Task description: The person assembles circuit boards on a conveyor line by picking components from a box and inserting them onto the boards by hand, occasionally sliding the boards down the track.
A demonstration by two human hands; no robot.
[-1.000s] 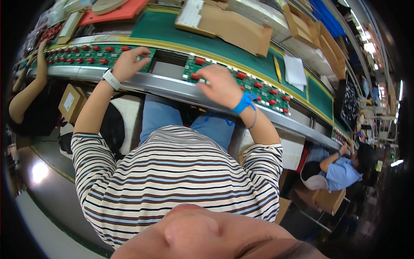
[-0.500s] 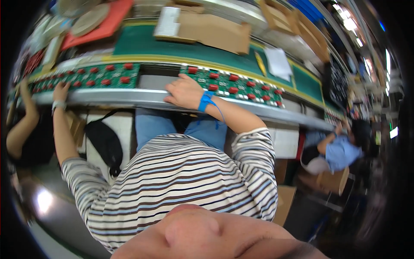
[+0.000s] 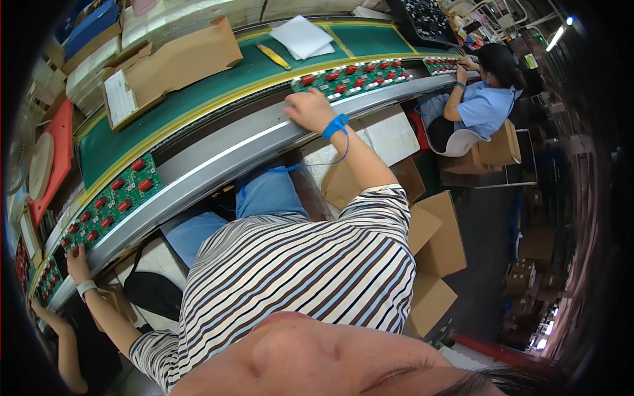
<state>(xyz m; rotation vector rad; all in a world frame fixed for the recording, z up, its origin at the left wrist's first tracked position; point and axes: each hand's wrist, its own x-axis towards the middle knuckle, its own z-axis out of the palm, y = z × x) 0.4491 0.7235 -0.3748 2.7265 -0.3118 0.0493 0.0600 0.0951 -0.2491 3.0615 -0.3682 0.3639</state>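
Two long green circuit boards with rows of red components lie along a metal rail. My left hand (image 3: pixel 78 265) is closed at the outer end of the left circuit board (image 3: pixel 111 203), its fingertips on the edge. My right hand (image 3: pixel 310 109) has its fingers curled at the left end of the right circuit board (image 3: pixel 353 79), touching its corner. What the fingers do under the edge is hidden. A stretch of bare rail (image 3: pixel 224 142) lies between the two boards. A blue strap (image 3: pixel 335 125) with a cord circles my right wrist.
Behind the rail runs a green belt (image 3: pixel 198 92) carrying a flattened cardboard box (image 3: pixel 181 63), a yellow cutter (image 3: pixel 273 57) and white sheets (image 3: pixel 302 37). A co-worker in blue (image 3: pixel 485 105) sits at the right, handling another board. Another person's arm (image 3: pixel 63 336) reaches in at the lower left.
The view has swung to the right. The gap between the two boards has widened; my right hand stays at the right board's left end, my left hand at the left board.
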